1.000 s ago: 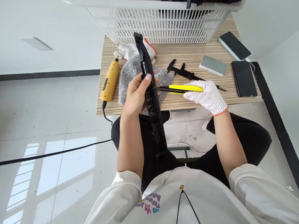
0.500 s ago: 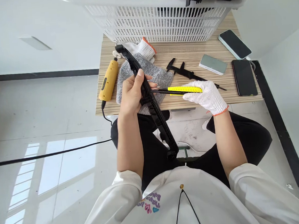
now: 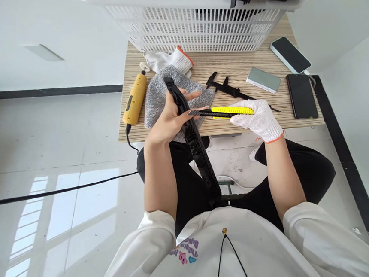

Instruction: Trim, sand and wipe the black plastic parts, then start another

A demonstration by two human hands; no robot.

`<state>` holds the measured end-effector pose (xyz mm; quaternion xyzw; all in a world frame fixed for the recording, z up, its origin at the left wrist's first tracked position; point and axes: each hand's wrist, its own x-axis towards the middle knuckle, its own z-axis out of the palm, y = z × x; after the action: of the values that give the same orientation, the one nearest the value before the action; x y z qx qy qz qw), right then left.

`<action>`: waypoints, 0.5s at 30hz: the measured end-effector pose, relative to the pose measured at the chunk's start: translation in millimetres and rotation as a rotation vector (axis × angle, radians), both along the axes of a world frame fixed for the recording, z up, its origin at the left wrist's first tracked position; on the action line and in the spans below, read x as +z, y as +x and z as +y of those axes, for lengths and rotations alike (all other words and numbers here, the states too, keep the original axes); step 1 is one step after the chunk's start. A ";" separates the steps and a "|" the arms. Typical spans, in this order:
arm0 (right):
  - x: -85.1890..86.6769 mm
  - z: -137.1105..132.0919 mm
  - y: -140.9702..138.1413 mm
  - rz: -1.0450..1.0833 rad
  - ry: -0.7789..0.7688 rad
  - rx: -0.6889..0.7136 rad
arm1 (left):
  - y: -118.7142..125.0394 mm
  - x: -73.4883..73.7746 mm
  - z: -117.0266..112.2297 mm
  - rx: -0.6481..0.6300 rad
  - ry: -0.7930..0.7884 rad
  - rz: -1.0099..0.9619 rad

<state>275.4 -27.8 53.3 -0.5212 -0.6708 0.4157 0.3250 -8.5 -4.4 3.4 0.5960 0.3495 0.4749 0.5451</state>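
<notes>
A long black plastic part point(image 3: 199, 152) slants from above the table's front edge down to my lap. My bare left hand point(image 3: 168, 118) holds its upper half, thumb across the front and other fingers reaching behind it. In a white knit glove, my right hand point(image 3: 256, 117) is closed on a yellow utility knife point(image 3: 230, 111). The knife's dark blade points left and overlaps the part beside my left thumb; whether it touches cannot be told. Behind the part lies a grey cloth point(image 3: 158, 100) on the table.
A yellow rotary tool point(image 3: 135, 99) with a cord lies at the left. Behind the cloth is a white glove point(image 3: 180, 61). Black calipers point(image 3: 230, 90), a grey-green box point(image 3: 263, 80) and two phones point(image 3: 302, 96) lie rightward. A white basket point(image 3: 188, 28) of black parts stands at the back.
The black part has turned and its top end has come lower and to the right. My left hand has shifted its grip, thumb now across the part. The knife has moved slightly right.
</notes>
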 end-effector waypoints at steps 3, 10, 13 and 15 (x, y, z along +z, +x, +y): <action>-0.2 0.8 0.4 -0.055 -0.002 0.071 | 5.9 4.9 -0.3 0.115 -0.061 -0.003; -1.6 -1.8 -5.1 -0.023 0.032 0.031 | 10.8 11.9 -1.5 0.138 -0.193 -0.052; -1.6 -1.5 -5.0 -0.049 0.023 0.068 | 12.0 15.4 -4.6 0.137 -0.251 -0.085; -1.5 -0.6 -5.2 -0.049 0.049 0.044 | 13.1 19.2 -6.8 0.149 -0.301 -0.096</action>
<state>270.2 -28.4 51.7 -0.5083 -0.6997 0.3934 0.3118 4.6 -11.3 22.6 0.4569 0.4334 0.4839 0.6076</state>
